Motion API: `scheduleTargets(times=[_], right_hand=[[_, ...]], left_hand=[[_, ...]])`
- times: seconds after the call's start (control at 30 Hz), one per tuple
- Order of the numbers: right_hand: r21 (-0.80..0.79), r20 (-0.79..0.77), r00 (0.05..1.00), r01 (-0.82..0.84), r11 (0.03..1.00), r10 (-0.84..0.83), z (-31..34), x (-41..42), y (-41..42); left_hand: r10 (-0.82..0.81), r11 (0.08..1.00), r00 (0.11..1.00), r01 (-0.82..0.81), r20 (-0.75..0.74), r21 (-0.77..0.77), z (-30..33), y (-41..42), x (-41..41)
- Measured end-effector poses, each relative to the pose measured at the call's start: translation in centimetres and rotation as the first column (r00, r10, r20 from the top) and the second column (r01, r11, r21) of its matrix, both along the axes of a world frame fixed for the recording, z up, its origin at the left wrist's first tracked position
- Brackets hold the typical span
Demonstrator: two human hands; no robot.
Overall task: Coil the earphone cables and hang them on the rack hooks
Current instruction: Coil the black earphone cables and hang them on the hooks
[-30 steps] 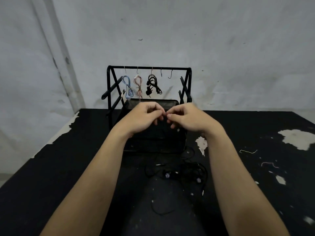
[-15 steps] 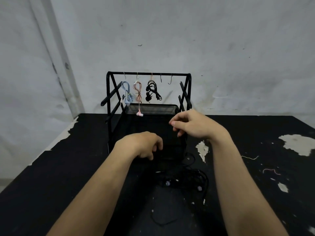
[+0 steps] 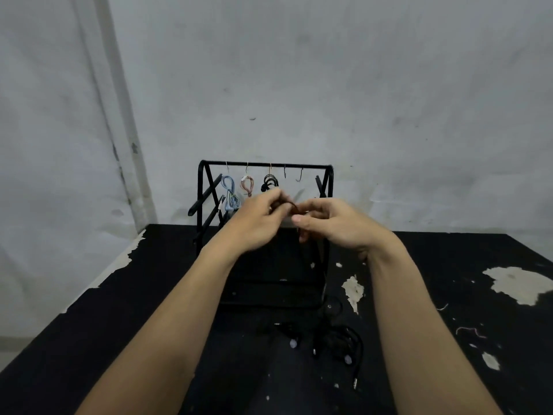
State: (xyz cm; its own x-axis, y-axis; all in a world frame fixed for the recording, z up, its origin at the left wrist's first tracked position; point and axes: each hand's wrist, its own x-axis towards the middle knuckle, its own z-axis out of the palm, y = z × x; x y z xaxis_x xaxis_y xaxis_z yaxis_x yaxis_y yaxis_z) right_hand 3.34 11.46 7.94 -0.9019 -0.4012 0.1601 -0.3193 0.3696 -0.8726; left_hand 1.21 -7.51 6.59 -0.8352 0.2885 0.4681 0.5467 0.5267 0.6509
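Note:
A black wire rack (image 3: 203, 187) stands at the table's far edge. From its top bar hang a blue coil (image 3: 229, 191), a pink coil (image 3: 247, 185) and a black coil (image 3: 270, 181). Two bare hooks (image 3: 291, 174) are to their right. My left hand (image 3: 259, 218) and my right hand (image 3: 332, 224) meet in front of the rack. Both pinch a thin dark earphone cable (image 3: 294, 206) that arcs between the fingertips. A tangle of black earphones (image 3: 332, 339) lies on the table below.
The black table (image 3: 89, 339) has peeled pale patches (image 3: 519, 283) on its right side and left edge. Small bits of wire (image 3: 468, 330) lie at the right. A grey wall rises close behind the rack.
My left hand rose from the rack's basket front and came back to the right hand. Both hands are higher, level with the hanging coils. The view tilted upward.

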Motion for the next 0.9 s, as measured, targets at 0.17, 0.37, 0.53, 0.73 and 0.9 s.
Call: scheduleTargets(times=[0.17, 0.37, 0.53, 0.73, 0.9], right_hand=[[0.040, -0.023, 0.999, -0.041, 0.998, 0.042, 3.7, 0.9, -0.8], [-0.342, 0.055, 0.989, -0.114, 0.933, 0.140, 6.3, 2.3, -0.6], [-0.698, -0.008, 0.991, -0.103, 0.709, 0.136, 8.2, 2.4, 0.0], [-0.726, -0.014, 0.993, -0.089, 0.682, 0.114, 9.3, 2.5, -0.4], [-0.854, -0.023, 0.992, -0.083, 0.513, 0.123, 11.7, 2.6, -0.2]], left_hand=[[0.168, 0.975, 0.983, -0.155, -0.075, 0.158, 4.0, 0.0, 0.5], [0.155, 0.905, 0.984, -0.179, 0.093, 0.386, 6.1, -1.3, -0.1], [0.010, 0.874, 0.970, -0.126, 0.242, 0.470, 5.0, -2.0, 0.2], [-0.167, 0.894, 0.930, 0.002, 0.329, 0.448, 3.6, -2.9, -0.1], [-0.184, 0.897, 0.913, 0.005, 0.365, 0.442, 2.6, -4.1, 0.2]])
